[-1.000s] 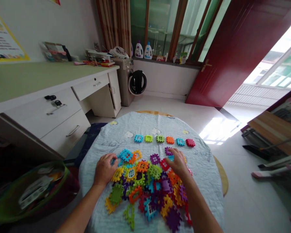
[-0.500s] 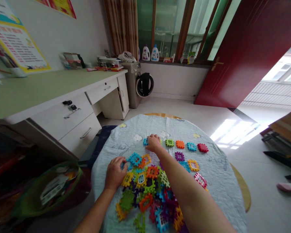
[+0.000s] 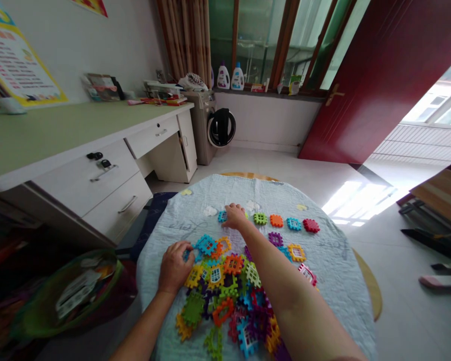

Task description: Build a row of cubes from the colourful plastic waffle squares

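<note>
My right hand (image 3: pixel 234 215) reaches to the far side of the table, its fingers apart, just right of a blue window-patterned interlocking block (image 3: pixel 222 216). That block lies flat at the left end of a spaced row: a green block (image 3: pixel 260 218), an orange block (image 3: pixel 276 220), a blue block (image 3: pixel 293 224) and a red block (image 3: pixel 311 225). Part of another green piece shows behind my right hand. At the pile's left edge, my left hand (image 3: pixel 176 265) curls its thumb and fingers round a blue block (image 3: pixel 187 254). The mixed pile (image 3: pixel 222 278) is partly hidden by my right forearm.
A pale blue cloth (image 3: pixel 188 220) covers the round table. Right of my forearm lie a purple block (image 3: pixel 275 239), a yellow block (image 3: pixel 296 252) and a pink block (image 3: pixel 307 274). A green bin (image 3: pixel 26 321) stands at lower left, and a long desk (image 3: pixel 78 125) runs along the left wall.
The view has shifted slightly. My right hand's fingers have eased off the blue block at the row's left end, which now shows more. My left hand stays at the pile's edge.
</note>
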`<state>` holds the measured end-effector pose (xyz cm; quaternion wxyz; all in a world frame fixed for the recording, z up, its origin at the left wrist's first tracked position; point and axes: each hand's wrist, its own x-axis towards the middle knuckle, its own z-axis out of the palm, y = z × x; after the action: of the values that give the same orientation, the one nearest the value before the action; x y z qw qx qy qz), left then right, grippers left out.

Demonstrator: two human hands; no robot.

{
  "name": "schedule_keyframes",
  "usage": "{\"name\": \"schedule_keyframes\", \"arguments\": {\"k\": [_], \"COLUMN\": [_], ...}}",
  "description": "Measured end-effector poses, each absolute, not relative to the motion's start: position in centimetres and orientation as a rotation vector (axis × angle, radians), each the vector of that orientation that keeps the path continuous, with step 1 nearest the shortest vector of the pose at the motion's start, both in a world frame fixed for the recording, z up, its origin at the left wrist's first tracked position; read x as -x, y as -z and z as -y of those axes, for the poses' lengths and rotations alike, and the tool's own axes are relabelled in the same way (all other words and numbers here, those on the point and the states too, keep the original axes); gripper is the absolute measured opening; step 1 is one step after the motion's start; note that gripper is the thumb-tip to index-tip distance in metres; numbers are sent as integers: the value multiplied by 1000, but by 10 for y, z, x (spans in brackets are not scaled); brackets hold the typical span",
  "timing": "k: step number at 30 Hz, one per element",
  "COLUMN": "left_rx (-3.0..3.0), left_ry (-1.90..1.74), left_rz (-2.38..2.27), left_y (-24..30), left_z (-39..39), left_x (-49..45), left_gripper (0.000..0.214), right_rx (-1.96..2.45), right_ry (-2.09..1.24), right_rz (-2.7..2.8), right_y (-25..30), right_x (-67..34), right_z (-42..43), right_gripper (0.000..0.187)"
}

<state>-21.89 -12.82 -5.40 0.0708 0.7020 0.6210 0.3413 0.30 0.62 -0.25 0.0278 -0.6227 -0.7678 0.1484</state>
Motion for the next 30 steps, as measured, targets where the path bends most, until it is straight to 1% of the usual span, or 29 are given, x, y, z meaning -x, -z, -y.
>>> {"name": "schedule_keyframes", "arguments": {"k": [2,4,6,8,11,14,16,20,24,30], "left_rx": [-2115,-2122,-2126,-2127,-2136,-2162,-2176,-2188,-2179,-2175], "left_ry": [-1027,-1029,-1041,-1053,-1052,-1034,-1024,-1023,-1022,-977], "left_rz": [-1868,-1869,-1875,-1879,-1867,-1849,-1850,-1854,-1872,-1900], "left_y": [53,53,54,55,56,58,59,59,60,61], "left_z": [128,128,128,127,126,124,123,122,122,121], "left_x": [219,218,218,218,220,221,222,222,223,225], "left_gripper": [11,11,11,11,12,14,14,16,19,26], "right_rx": [1916,1884,1802,1740,1754,1874,1939,1961,1975,1987], "right_ry": [-452,-442,-436,-402,-354,-362,-358,-336,-200,-173], "right_rz": [2318,2217,2053,1900,1634,1312,1202,1191,1253,1262], "right_y": [-6,-15,-19,-16,3,33,50,67,68,66], "right_x": [-11,-30,-60,-100,-169,-223,-244,-249,-237,-232], "right_z": [1,13,34,63,119,175,203,230,232,233], "right_gripper": [71,73,67,57,44,45,44,36,28,25]}}
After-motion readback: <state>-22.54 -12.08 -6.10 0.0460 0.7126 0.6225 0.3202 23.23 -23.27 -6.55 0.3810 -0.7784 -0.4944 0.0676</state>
